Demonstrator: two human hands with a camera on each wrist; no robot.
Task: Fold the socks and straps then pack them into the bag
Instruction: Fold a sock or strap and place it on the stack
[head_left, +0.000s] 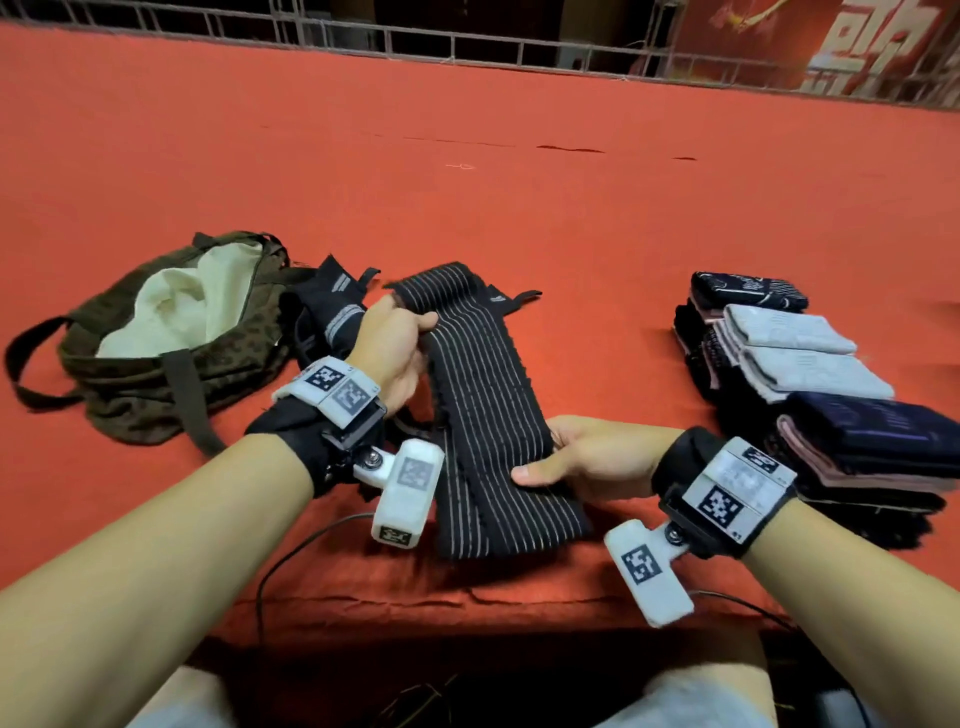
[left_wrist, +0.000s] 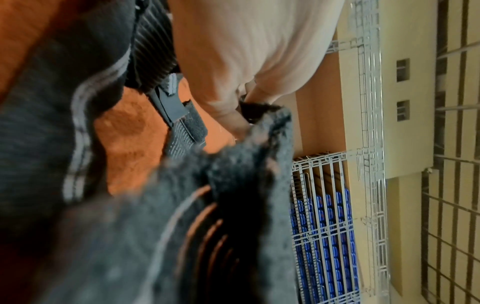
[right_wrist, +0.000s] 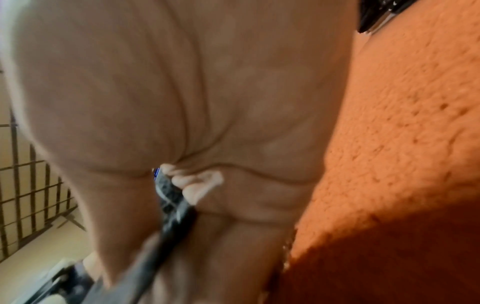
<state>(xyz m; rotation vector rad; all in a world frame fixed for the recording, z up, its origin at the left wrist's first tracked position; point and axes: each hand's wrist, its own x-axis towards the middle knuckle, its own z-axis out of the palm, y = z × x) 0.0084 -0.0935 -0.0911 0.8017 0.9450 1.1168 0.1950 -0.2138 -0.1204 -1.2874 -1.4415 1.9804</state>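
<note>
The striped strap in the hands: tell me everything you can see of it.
The striped strap is a long, wide black band with thin pale lengthwise stripes, seemingly stretchy woven fabric with fuzzy edges. It runs from near the table edge away from the person, its far end doubled over. The left hand grips it near that far fold; the right hand pinches its right edge midway. The near end lies on the red cloth.
</note>
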